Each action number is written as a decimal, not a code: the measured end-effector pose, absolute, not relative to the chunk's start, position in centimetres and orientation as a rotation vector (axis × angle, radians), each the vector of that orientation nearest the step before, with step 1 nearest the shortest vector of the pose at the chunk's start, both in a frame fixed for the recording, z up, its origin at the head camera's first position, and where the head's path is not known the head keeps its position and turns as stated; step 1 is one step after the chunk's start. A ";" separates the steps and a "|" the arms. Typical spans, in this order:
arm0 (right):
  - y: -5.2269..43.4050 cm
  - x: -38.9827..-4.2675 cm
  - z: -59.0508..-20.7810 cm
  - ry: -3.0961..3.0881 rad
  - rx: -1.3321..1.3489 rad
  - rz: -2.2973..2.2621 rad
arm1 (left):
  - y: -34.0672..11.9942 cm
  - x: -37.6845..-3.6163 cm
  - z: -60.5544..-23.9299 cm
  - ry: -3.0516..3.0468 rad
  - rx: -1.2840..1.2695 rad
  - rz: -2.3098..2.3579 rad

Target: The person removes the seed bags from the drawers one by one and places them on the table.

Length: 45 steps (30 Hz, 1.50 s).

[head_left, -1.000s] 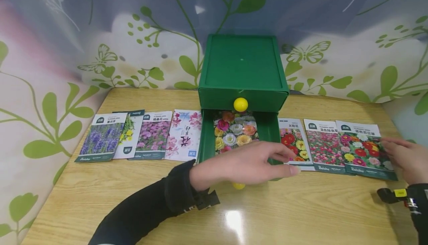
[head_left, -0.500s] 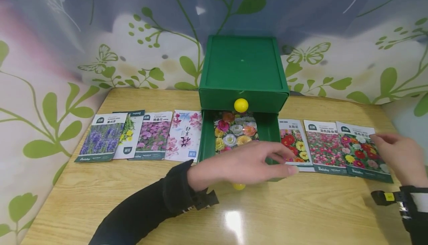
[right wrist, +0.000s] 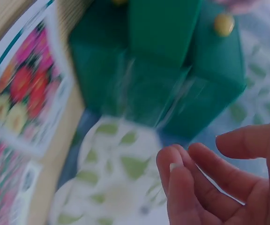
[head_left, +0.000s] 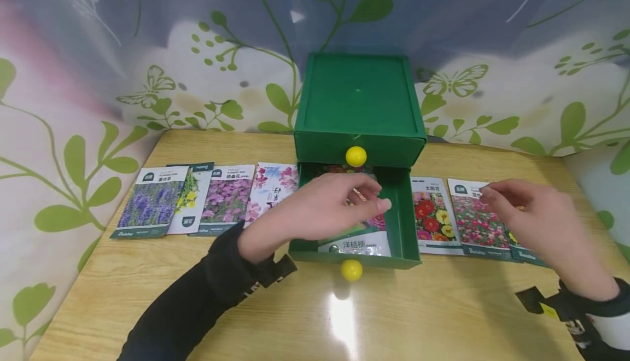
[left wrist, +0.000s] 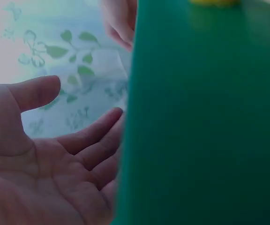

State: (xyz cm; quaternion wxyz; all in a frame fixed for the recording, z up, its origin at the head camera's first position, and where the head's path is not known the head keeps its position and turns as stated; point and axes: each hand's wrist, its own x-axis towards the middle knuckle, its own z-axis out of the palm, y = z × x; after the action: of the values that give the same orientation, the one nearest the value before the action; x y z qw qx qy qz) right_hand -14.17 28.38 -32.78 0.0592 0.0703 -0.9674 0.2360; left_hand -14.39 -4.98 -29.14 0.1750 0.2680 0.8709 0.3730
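Observation:
My left hand (head_left: 322, 208) hovers over the pulled-out lower drawer (head_left: 401, 213) of a green cabinet (head_left: 358, 95), fingers loosely bent, thumb apart. Nothing lies in its palm in the left wrist view, where the drawer's green side (left wrist: 200, 122) hides some fingertips. Inside the drawer is a flower seed packet (head_left: 361, 244); my hand covers much of the contents. Above the right-hand row, my right hand (head_left: 546, 227) bends its fingers with nothing between them. It partly hides the pink-flower packet (head_left: 474, 221) and most of the rightmost packet (head_left: 529, 254). Beside the drawer lies the red-and-yellow flower packet (head_left: 433, 219).
On the left lie a lavender packet (head_left: 152, 202), a yellow-flower packet (head_left: 191, 197), a pink-flower packet (head_left: 228, 194) and a pink-and-white packet (head_left: 263, 186). The upper drawer, with its yellow knob (head_left: 356, 156), is closed. Patterned cloth (head_left: 221, 65) hangs behind the wooden table (head_left: 246, 306).
My right hand has left the rightmost packet, which shifted slightly left, and moved left above the row. My left hand has drawn back leftward over the drawer, uncovering the packet at its front.

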 end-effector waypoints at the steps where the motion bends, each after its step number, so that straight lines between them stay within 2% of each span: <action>1: 27.7 -13.9 -32.4 -2.925 0.256 0.719 | -5.4 -14.6 -29.1 2.505 0.744 1.030; 11: 21.5 -12.9 -30.4 -2.923 0.580 0.769 | -7.8 -16.0 -29.7 2.720 0.610 0.803; 18: 18.1 -14.2 -31.1 -2.925 0.787 0.715 | -7.3 -16.3 -30.6 2.807 0.607 0.637; 25: 15.9 -15.1 -32.3 -2.876 0.938 0.446 | -6.4 -16.3 -31.2 2.847 0.613 0.357; 35: 13.8 -14.9 -32.9 -2.929 0.977 -0.075 | -5.3 -16.1 -31.4 2.841 0.612 -0.002; 45: 13.5 -14.6 -33.6 -2.956 1.006 -0.050 | -5.0 -15.9 -31.4 2.794 0.621 -0.067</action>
State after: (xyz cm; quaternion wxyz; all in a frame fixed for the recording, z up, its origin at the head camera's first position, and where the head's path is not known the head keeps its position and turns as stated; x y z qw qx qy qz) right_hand -14.56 13.46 -33.57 0.0093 0.3221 -0.9465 -0.0161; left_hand -15.90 -5.01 -31.41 0.1388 0.2147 0.9665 -0.0232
